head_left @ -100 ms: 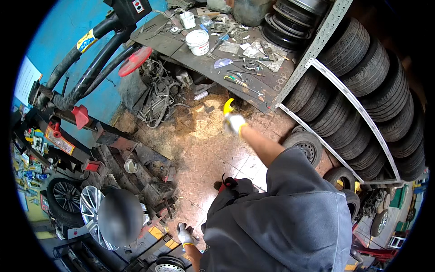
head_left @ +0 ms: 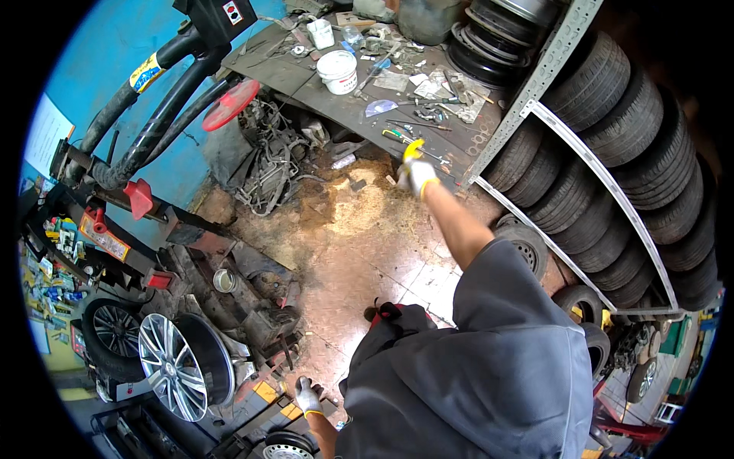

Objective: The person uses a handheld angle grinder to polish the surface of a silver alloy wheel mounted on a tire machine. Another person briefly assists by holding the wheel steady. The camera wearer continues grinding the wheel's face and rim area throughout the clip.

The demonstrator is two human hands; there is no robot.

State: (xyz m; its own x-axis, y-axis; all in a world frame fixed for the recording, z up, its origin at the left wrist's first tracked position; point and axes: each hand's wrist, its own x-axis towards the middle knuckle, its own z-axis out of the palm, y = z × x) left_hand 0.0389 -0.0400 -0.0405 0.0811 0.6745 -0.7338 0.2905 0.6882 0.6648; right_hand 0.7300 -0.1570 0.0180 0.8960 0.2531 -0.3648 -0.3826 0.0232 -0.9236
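Observation:
My right hand [head_left: 420, 177], in a white glove with a yellow cuff, reaches forward to the near edge of a dark workbench [head_left: 321, 109]. Its fingers are closed around a curved yellow object [head_left: 414, 149] whose exact kind I cannot make out. Behind it on the bench lie a green-handled screwdriver [head_left: 396, 136] and a thin metal tool [head_left: 433, 155]. My left hand [head_left: 309, 396], gloved alike, hangs low at the left of my body. Its fingers are loosely apart, with nothing seen in them. An alloy wheel rim [head_left: 173, 367] is to its left, not touching it.
A white bucket [head_left: 337, 74] and scattered tools and papers stand on the bench. Stacked tyres [head_left: 589, 80] fill a metal rack [head_left: 527, 107] at the right. Wheel-service machinery [head_left: 222, 283] is at the left. Cables and hoses [head_left: 264, 172] lie heaped under the bench.
My right hand has moved forward and to the right, carrying the yellow object over the bench edge. My left hand has barely moved.

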